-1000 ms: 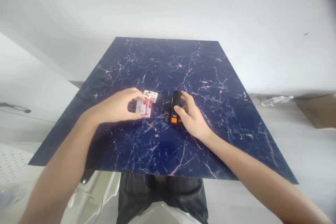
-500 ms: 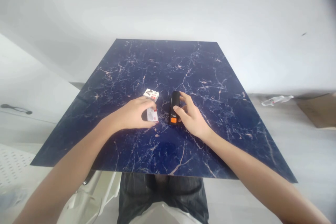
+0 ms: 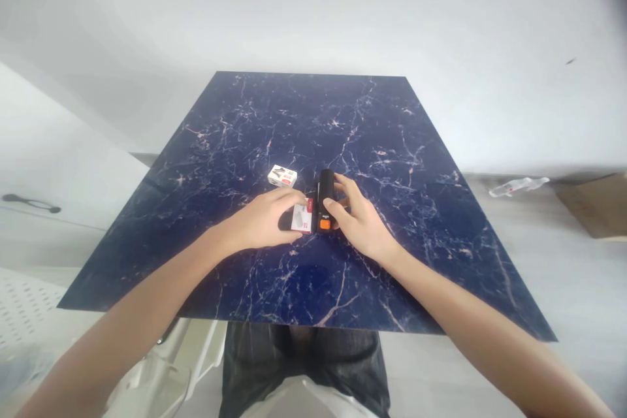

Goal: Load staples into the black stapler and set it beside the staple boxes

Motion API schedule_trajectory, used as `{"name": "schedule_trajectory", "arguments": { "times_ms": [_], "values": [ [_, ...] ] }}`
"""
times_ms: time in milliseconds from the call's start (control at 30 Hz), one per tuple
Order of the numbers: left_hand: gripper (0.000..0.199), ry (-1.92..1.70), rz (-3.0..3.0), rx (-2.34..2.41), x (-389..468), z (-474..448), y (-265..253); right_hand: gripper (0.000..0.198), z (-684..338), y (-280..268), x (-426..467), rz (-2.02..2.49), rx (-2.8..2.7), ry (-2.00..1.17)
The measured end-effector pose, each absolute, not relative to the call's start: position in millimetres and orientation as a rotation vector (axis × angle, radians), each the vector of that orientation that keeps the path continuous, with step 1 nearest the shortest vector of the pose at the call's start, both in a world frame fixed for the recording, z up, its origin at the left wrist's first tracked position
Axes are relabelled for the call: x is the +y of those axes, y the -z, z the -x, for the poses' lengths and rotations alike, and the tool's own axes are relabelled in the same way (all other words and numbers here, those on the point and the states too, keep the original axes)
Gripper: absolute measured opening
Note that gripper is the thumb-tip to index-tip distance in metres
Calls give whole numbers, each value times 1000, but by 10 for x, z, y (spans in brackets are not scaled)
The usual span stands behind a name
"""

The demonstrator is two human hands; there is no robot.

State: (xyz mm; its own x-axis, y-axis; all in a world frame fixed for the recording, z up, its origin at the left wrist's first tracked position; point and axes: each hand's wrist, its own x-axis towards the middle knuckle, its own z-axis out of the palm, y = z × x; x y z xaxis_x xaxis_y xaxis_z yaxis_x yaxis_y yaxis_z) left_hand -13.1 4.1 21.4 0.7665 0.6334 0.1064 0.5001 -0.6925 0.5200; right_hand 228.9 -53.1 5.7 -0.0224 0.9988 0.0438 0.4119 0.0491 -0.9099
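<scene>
A small white and red box (image 3: pixel 301 217) lies between the thumb and fingers of my left hand (image 3: pixel 266 219), which grips it at its near and far ends. Close to its right side is a black stapler-like device (image 3: pixel 326 199) with an orange patch at its near end. My right hand (image 3: pixel 360 219) is closed on this device, thumb on top and fingers along its right side. Beyond my left hand, a second white and red box (image 3: pixel 282 176) rests on the table, apart from both hands.
The dark blue marbled table (image 3: pixel 313 287) has its far edge near a white wall. On the floor to the right are a crumpled clear plastic item (image 3: pixel 518 187) and a brown cardboard box (image 3: pixel 595 206). A white cabinet with a dark handle (image 3: pixel 32 202) stands left.
My left hand has moved right with the small box, bringing it up close to the black device. The other box has stayed put. My right hand has barely moved.
</scene>
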Motion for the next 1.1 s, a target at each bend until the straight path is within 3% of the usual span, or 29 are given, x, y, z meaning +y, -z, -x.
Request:
{"name": "schedule_trajectory", "arguments": {
  "times_ms": [267, 467, 667, 1100],
  "values": [
    [59, -443, -2322, 910, 14, 69, -197, 55, -2271, -114, -547, 1463, -1626, -909],
    [54, -424, -2433, 911, 27, 56, -194, 53, -2271, -140, -565, 1484, -1700, -818],
    [66, -457, -2416, 816, 52, 62, -120, 53, -2265, -135, -571, 1476, -1738, -747],
    [70, -448, -2346, 846, 50, 47, -81, 53, -2261, -137, -570, 1478, -1712, -782]
  ]
}}
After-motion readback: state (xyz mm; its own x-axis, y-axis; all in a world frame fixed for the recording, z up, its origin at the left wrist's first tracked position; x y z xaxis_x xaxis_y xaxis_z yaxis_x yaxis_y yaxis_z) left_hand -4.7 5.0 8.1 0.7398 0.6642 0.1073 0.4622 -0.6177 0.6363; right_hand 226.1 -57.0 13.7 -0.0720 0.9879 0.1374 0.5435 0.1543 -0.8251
